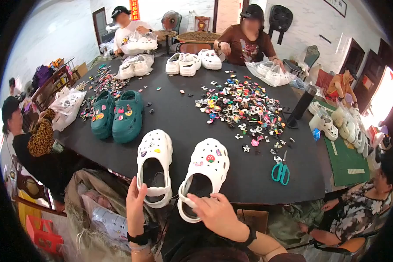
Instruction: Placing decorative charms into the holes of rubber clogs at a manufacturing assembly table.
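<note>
Pinching the heel strap of a charm-dotted white foam clog (215, 168) with our right hand's (217, 214) fingers, we touch its mate (156, 143) with our left hand's (136, 201), grip unclear; both heels overhang the smooth black surface (257, 185) and could drop if our hold slips

Teal scissors (280, 167) and a black stand (304, 105) rest on the dark surface (172, 115). A green mat (346, 162) lies at right. Behind, a fan (170, 20) stands near a red banner (135, 9); a red stool (43, 236) sits lower left, near a sack (79, 187).
</note>
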`<act>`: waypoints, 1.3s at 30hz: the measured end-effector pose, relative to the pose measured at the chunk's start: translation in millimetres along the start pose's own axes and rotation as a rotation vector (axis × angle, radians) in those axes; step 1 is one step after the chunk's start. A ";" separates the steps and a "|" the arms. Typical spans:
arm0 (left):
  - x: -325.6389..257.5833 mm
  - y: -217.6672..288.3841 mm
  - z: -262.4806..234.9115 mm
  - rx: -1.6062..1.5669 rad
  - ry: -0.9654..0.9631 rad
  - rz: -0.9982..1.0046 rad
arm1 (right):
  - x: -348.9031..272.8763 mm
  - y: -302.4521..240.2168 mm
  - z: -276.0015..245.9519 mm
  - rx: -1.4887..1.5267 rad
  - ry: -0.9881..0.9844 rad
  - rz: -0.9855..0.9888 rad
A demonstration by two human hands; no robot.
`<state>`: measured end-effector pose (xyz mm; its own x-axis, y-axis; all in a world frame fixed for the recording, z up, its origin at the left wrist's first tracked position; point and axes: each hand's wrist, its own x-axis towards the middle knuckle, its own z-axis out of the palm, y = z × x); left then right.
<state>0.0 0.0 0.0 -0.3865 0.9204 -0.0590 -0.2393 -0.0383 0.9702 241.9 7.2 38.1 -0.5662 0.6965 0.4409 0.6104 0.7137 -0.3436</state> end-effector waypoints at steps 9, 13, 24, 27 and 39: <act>-20.7 13.2 6.1 -0.061 0.009 -0.072 | 0.7 11.9 -34.0 -0.012 0.309 0.081; -15.8 13.4 9.4 -0.053 0.003 -0.039 | -4.2 20.5 -43.5 -0.011 0.277 0.142; -10.7 16.3 6.7 -0.045 0.074 -0.140 | -21.0 27.1 -42.7 -0.077 0.137 0.166; -20.6 18.4 26.1 0.001 0.032 -0.100 | -24.6 30.2 -45.5 -0.105 0.010 0.047; -65.5 -13.5 62.6 -0.011 -0.099 -0.109 | -5.8 19.8 -39.9 -0.046 -0.250 -0.058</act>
<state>84.3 -35.4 5.5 -0.2683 0.9531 -0.1399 -0.2851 0.0602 0.9566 279.3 14.4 61.8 -0.7167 0.6553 0.2385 0.5942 0.7529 -0.2829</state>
